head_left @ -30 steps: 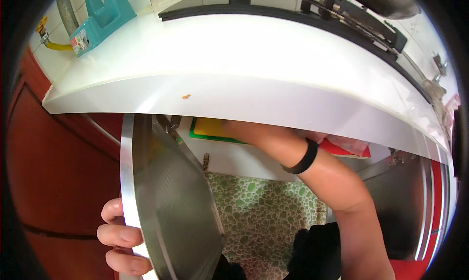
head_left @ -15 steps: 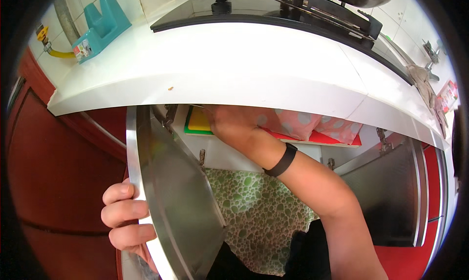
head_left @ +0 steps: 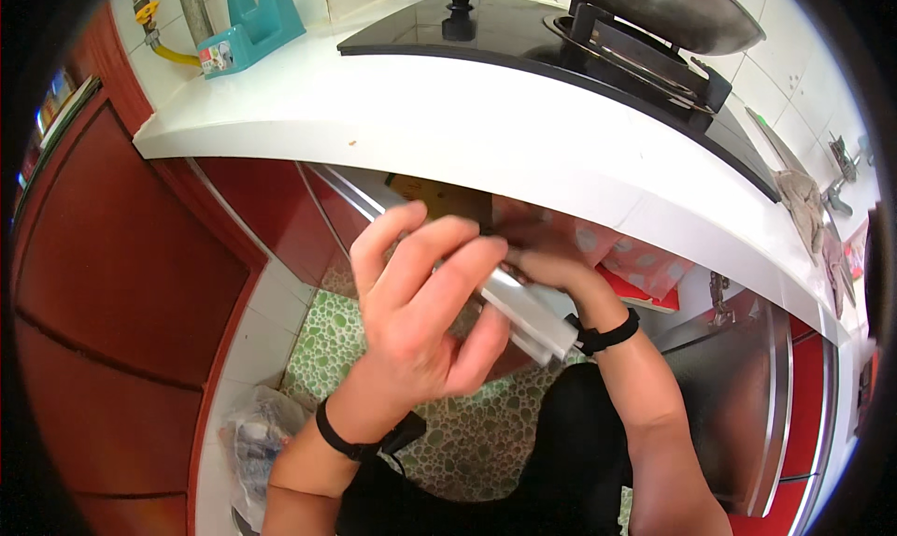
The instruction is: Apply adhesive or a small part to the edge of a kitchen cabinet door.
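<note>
In the middle of the frame, the left hand (head_left: 420, 302) overlaps the metal-edged cabinet door (head_left: 531, 314), its fingers bent and slightly apart; I cannot tell whether they grip it. Right of centre, the right hand (head_left: 553, 270) is blurred under the bench (head_left: 280, 106), near pink dotted cloth (head_left: 645, 265); its grip is unclear.

Wall: white square tile, behind the counter and along the right. Countertop (head_left: 374, 97): 1, white, smooth, brightly lit, glossy on the upper face. Panelled door or cabinet front (head_left: 131, 256): dark red, at left. Low tiling (head_left: 257, 335): white, beside the red frame. Floor (head_left: 481, 443): green-and-white pebble pattern. Open cabinet door (head_left: 738, 396): 1, at right, dark inner face, silver edge.
</note>
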`<state>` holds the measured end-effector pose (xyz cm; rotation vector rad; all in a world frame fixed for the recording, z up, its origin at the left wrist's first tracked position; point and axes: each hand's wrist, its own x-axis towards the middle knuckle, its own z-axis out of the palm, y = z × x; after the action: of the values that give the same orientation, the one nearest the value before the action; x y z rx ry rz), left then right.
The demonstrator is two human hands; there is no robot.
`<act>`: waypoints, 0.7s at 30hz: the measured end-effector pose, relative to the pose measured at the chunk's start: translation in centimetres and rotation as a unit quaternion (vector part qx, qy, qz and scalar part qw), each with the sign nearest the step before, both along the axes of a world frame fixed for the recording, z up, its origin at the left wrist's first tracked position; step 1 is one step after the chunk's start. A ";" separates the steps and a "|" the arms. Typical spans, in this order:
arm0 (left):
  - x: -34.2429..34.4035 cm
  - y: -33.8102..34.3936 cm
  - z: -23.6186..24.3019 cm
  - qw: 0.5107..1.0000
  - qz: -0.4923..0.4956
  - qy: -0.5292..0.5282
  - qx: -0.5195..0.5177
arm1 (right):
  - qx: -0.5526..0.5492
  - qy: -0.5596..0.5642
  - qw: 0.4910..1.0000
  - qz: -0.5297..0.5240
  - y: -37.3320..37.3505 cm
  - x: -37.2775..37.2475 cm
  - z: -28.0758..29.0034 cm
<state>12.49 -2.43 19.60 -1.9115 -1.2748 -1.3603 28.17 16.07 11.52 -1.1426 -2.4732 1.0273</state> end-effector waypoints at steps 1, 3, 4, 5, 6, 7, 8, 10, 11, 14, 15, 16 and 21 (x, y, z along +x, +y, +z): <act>0.6 0.4 0.2 1.000 0.012 -0.004 -0.001 | -0.010 0.012 1.000 0.005 0.3 0.5 0.1; 1.5 1.8 -0.2 0.999 0.033 -0.017 0.028 | -0.030 0.071 0.997 0.021 0.9 1.4 -0.4; 1.8 2.5 -0.5 0.998 0.042 -0.025 0.045 | -0.036 0.101 0.994 0.027 1.3 1.5 -0.5; 1.9 2.9 -0.6 0.997 0.046 -0.028 0.047 | -0.056 0.122 0.991 0.024 1.3 1.7 -0.6; 1.8 3.2 -0.6 0.997 0.070 -0.017 0.035 | -0.077 0.150 0.986 0.006 1.0 1.8 -0.7; 1.7 3.5 -0.7 0.995 0.096 -0.007 0.022 | -0.096 0.177 0.979 -0.016 0.6 2.1 -0.8; 1.4 3.8 -1.1 0.994 0.105 -0.002 0.011 | -0.112 0.210 0.971 -0.037 0.2 2.0 -1.3; 3.0 5.7 -0.9 0.996 0.085 -0.018 0.025 | -0.082 0.278 0.955 -0.055 5.9 4.1 -7.1; 2.9 6.1 -1.2 0.997 0.074 -0.013 0.019 | -0.087 0.255 0.959 -0.084 5.1 3.5 -6.0; 2.9 6.9 -2.0 0.998 0.062 -0.033 0.009 | -0.092 0.223 0.960 -0.143 5.0 2.8 -4.6; 3.0 7.1 -1.9 0.998 0.047 -0.044 0.003 | 0.083 0.166 0.975 -0.121 5.5 2.9 -5.2; 3.1 7.0 -2.3 0.997 0.040 -0.059 -0.016 | 0.166 0.123 0.972 -0.110 5.8 3.7 -5.7; 2.1 5.8 -4.8 0.991 0.101 -0.081 -0.033 | -0.052 0.276 0.950 -0.139 7.7 3.9 -8.5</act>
<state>14.55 3.33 14.84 -1.6880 -1.5630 -1.4053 32.09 23.74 2.97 -1.0177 -1.7883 1.2004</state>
